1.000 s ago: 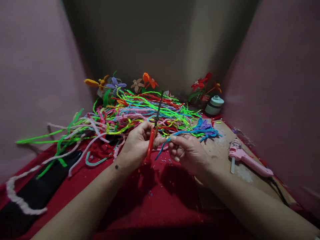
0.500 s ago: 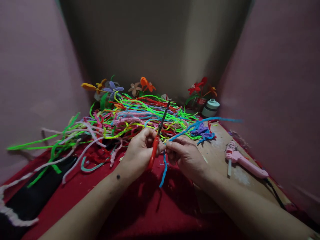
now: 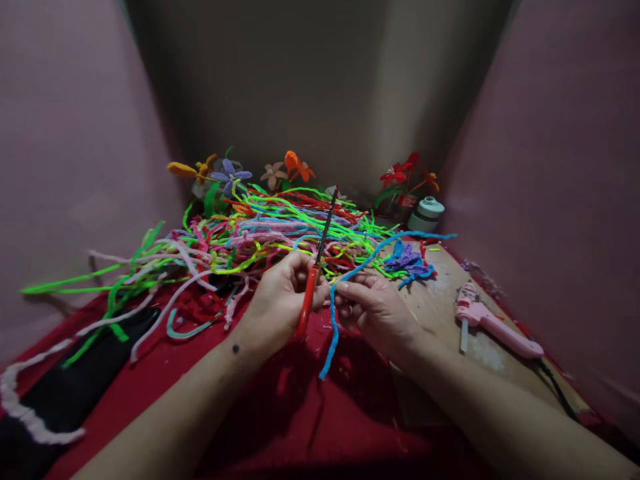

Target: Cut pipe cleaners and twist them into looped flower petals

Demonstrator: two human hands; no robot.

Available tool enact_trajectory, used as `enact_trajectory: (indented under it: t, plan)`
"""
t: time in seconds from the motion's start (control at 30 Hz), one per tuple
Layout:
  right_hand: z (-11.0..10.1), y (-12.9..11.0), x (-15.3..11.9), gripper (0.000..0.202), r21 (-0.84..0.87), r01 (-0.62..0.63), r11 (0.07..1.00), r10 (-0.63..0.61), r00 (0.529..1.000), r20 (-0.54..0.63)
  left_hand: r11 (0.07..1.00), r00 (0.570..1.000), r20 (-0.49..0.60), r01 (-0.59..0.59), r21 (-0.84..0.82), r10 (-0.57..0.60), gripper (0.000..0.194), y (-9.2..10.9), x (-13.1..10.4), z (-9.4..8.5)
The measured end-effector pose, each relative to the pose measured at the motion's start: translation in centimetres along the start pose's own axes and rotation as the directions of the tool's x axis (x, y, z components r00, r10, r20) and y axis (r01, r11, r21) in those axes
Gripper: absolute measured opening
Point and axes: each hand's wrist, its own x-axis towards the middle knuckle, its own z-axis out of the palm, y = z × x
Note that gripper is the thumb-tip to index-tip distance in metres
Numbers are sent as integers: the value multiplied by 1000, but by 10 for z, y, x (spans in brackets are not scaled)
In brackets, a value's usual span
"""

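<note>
My left hand (image 3: 280,290) is closed around red-handled scissors (image 3: 309,300), whose dark blades point up and away from me. Its fingertips meet those of my right hand (image 3: 377,307) at a blue pipe cleaner (image 3: 373,257). Between thumb and fingers, my right hand pinches that pipe cleaner. One end hangs down over the red cloth, and the longer part stretches up to the right. Just beyond both hands lies a heap of coloured pipe cleaners (image 3: 290,223). Whether the left fingertips also grip the blue one is hard to see.
A pink glue gun (image 3: 495,327) lies on a brown board (image 3: 440,300) at right, near purple and blue pipe-cleaner pieces (image 3: 410,260). Behind stand pipe-cleaner flowers (image 3: 230,173) and a pale green container (image 3: 427,215). A black item (image 3: 95,373) rests at left on the red cloth (image 3: 165,400).
The blue pipe cleaner's long right end has drawn in to the left, and its hanging end has shifted slightly. Both hands keep their hold. The whole view has moved a little.
</note>
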Motion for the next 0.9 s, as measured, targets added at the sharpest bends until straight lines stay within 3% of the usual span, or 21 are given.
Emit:
enact_trajectory:
  t: [0.1, 0.2, 0.27, 0.33, 0.43, 0.6, 0.9]
  plan:
    - [2, -7, 0, 16, 19, 2, 1000, -2, 1000, -3, 997, 999, -6, -44, 57, 44, 30, -5, 2, -4]
    - [2, -17, 1, 16, 50, 37, 998, -37, 999, -2, 958, 987, 33, -161, 239, 157, 20, -13, 5, -13]
    - [2, -23, 2, 15, 70, 43, 997, -43, 999, 3, 845, 971, 93, -239, 479, 222, 13, -16, 5, -17]
    - [0, -28, 3, 15, 79, 46, 996, -47, 999, 7, 672, 962, 150, -267, 690, 228, 12, -16, 4, -19]
    - [-3, -31, 5, 16, 76, 69, 995, -70, 998, 1, 436, 961, 196, -264, 860, 195, 14, -13, 2, -19]
    - [-9, -31, 11, 14, 76, 122, 990, -119, 992, -35, 242, 965, 223, -251, 937, 137, 10, -11, 3, -18]
    - [-11, -30, 13, 10, 126, 196, 973, -181, 976, -118, 104, 958, 213, -236, 966, 191, 8, -21, 5, -16]
